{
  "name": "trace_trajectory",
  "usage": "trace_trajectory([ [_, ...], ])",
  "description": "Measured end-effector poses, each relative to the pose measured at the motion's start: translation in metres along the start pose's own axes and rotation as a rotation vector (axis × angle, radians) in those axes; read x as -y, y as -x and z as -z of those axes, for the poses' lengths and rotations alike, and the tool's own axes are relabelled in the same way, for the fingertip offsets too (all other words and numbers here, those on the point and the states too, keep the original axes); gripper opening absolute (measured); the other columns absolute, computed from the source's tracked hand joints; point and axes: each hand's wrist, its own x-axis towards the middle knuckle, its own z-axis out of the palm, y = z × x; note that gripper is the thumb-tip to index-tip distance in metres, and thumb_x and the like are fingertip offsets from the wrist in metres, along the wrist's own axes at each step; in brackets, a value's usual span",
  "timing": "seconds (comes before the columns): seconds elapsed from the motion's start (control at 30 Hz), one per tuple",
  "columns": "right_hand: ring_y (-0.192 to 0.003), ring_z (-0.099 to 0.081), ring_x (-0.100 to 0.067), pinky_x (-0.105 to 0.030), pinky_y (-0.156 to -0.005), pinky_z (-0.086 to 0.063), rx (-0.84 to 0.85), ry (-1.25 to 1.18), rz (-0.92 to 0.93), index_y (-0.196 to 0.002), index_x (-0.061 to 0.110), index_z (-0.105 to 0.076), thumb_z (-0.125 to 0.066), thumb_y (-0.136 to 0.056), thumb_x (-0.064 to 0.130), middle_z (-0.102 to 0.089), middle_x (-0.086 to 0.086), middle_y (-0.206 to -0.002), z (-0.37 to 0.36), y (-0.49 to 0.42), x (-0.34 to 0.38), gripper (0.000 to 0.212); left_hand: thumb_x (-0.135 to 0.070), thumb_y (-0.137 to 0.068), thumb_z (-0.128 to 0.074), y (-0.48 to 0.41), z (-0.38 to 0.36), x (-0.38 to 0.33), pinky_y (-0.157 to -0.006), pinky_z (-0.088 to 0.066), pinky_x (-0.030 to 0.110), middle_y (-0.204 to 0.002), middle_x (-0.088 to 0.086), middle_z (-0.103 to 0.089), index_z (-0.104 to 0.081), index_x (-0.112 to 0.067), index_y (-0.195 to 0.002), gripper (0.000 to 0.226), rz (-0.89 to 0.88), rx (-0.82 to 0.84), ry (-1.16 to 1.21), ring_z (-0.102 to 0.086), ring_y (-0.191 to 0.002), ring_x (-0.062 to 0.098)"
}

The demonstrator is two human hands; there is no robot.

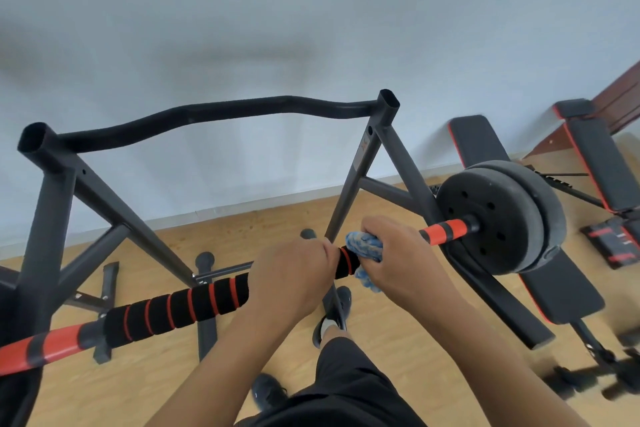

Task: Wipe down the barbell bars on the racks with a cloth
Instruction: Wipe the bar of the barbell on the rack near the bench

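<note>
A barbell bar [180, 308] with black foam grip and orange rings runs from lower left to upper right across a dark grey rack [52, 204]. Its bare ends are orange with black bands, and black weight plates [502, 215] sit on the right end. My left hand [291, 274] grips the foam near the bar's middle. Just to its right, my right hand [398, 253] holds a blue cloth [365, 248] wrapped around the bar. A short stretch of foam shows between the two hands.
The rack's wavy top bar [214, 114] crosses behind, in front of a pale wall. Two black benches with red trim [485, 146] [602, 156] stand at right on the wood floor. Small dumbbells [588, 378] lie at lower right. My legs and shoes are below the bar.
</note>
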Motion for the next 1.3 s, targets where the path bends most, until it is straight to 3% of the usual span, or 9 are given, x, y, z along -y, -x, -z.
trace_trajectory([
  [0.1, -0.069, -0.052, -0.004, -0.014, -0.061, -0.034, 0.058, -0.001, 0.014, -0.081, 0.031, -0.047, -0.071, -0.088, 0.019, -0.052, 0.014, -0.076, -0.001, -0.018, 0.002, 0.028, -0.024, -0.106, -0.051, 0.006, -0.005, -0.004, -0.062, -0.058, 0.032, -0.079, 0.000, -0.049, -0.049, -0.015, -0.131, 0.027, 0.001, -0.029, -0.058, -0.059, -0.066, 0.019],
  [0.3, -0.068, -0.054, -0.009, -0.021, -0.058, -0.034, 0.188, 0.050, -0.007, -0.077, 0.029, -0.048, -0.067, -0.091, 0.022, -0.056, 0.008, -0.074, -0.007, -0.055, -0.006, 0.024, -0.042, -0.109, -0.028, 0.016, -0.009, -0.012, -0.051, -0.057, 0.031, -0.058, -0.009, -0.053, -0.062, -0.024, -0.079, 0.049, 0.193, -0.236, 0.083, -0.056, -0.047, 0.011],
  [0.5, -0.064, -0.047, 0.001, -0.012, -0.055, -0.032, -0.024, 0.152, 0.021, -0.087, 0.033, -0.045, -0.066, -0.093, 0.024, -0.044, 0.018, -0.078, 0.035, -0.073, -0.015, 0.024, -0.066, -0.105, -0.019, 0.024, -0.020, -0.012, -0.049, -0.053, 0.029, -0.065, -0.013, -0.056, -0.058, -0.027, -0.088, 0.057, 0.093, -0.317, 0.144, -0.052, -0.050, 0.008],
  [0.63, -0.066, -0.053, -0.006, -0.030, -0.060, -0.047, 0.115, 0.097, 0.013, -0.075, 0.028, -0.050, -0.070, -0.090, 0.032, -0.056, 0.009, -0.076, 0.028, -0.047, -0.026, 0.026, -0.075, -0.101, -0.010, 0.023, -0.017, -0.010, -0.054, -0.054, 0.030, -0.065, -0.011, -0.053, -0.053, -0.028, -0.087, 0.065, 0.107, -0.265, 0.127, -0.053, -0.053, 0.009],
  [0.7, -0.069, -0.054, -0.008, -0.027, -0.062, -0.047, 0.097, 0.080, 0.000, -0.074, 0.032, -0.048, -0.069, -0.093, 0.028, -0.054, 0.009, -0.079, 0.021, -0.028, -0.029, 0.028, -0.076, -0.100, -0.010, 0.019, -0.014, -0.009, -0.055, -0.055, 0.030, -0.063, -0.010, -0.053, -0.052, -0.028, -0.085, 0.065, 0.131, -0.232, 0.134, -0.054, -0.053, 0.009],
  [0.87, -0.079, -0.054, -0.010, -0.022, -0.065, -0.049, 0.010, 0.159, 0.074, -0.100, 0.020, -0.066, -0.066, -0.096, 0.018, -0.051, 0.009, -0.097, 0.010, 0.001, -0.022, 0.004, -0.080, -0.095, -0.016, 0.011, -0.010, -0.008, -0.062, -0.057, 0.030, -0.064, -0.008, -0.058, -0.057, -0.030, -0.084, 0.067, 0.178, -0.152, 0.194, -0.058, -0.056, 0.008],
  [1.07, -0.083, -0.056, -0.008, -0.020, -0.067, -0.052, 0.004, 0.116, 0.096, -0.122, 0.017, -0.069, -0.073, -0.092, 0.013, -0.049, 0.011, -0.100, 0.004, 0.011, -0.029, 0.030, -0.058, -0.107, -0.031, -0.004, -0.004, 0.006, -0.068, -0.062, 0.034, -0.075, -0.004, -0.060, -0.062, -0.025, -0.102, 0.046, 0.097, 0.000, 0.235, -0.065, -0.066, 0.014],
  [1.2, -0.077, -0.057, -0.010, -0.023, -0.065, -0.055, -0.007, 0.096, 0.127, -0.120, 0.012, -0.072, -0.074, -0.090, 0.009, -0.055, 0.006, -0.096, 0.009, 0.010, -0.027, 0.030, -0.050, -0.108, -0.033, -0.020, 0.007, 0.020, -0.065, -0.062, 0.031, -0.072, -0.002, -0.064, -0.063, -0.022, -0.090, 0.045, 0.177, 0.075, 0.432, -0.066, -0.060, 0.012],
  [1.3, -0.070, -0.045, -0.003, -0.008, -0.067, -0.042, 0.138, 0.118, 0.071, -0.119, 0.004, -0.068, -0.061, -0.100, 0.013, -0.046, 0.004, -0.087, 0.021, -0.028, -0.020, 0.022, -0.040, -0.106, -0.042, -0.029, 0.010, 0.029, -0.051, -0.047, 0.025, -0.061, -0.006, -0.057, -0.052, -0.025, -0.070, 0.041, 0.246, -0.196, 0.305, -0.054, -0.053, 0.009],
])
